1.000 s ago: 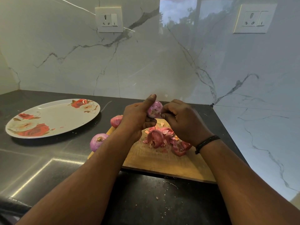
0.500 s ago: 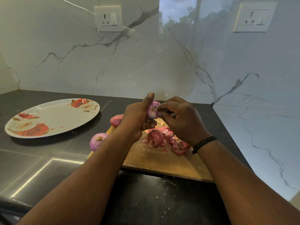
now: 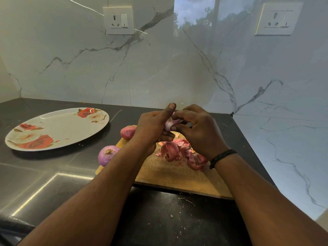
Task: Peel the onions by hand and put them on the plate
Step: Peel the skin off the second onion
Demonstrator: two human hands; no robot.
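Observation:
My left hand [image 3: 152, 126] grips a small pale-purple onion [image 3: 168, 123] above the far end of the wooden cutting board [image 3: 177, 176], thumb raised over its top. My right hand [image 3: 198, 132] meets it from the right, thumb and fingertips pinching the onion's skin. Most of the onion is hidden between the hands. A reddish onion [image 3: 127, 132] lies at the board's far left corner. A purple onion [image 3: 107, 155] sits on the counter against the board's left edge. The white oval plate [image 3: 58, 128] with red roses lies to the left with no onion on it.
A heap of red onion peels [image 3: 179, 151] lies on the board under my right hand. Small bits of skin dot the black counter [image 3: 44, 183] in front of the board. Marble walls close the back and right side; two socket plates [image 3: 118, 20] hang high up.
Both hands drew closer together around the onion and rose slightly; my right fingers moved from beside the onion onto it, covering more of it.

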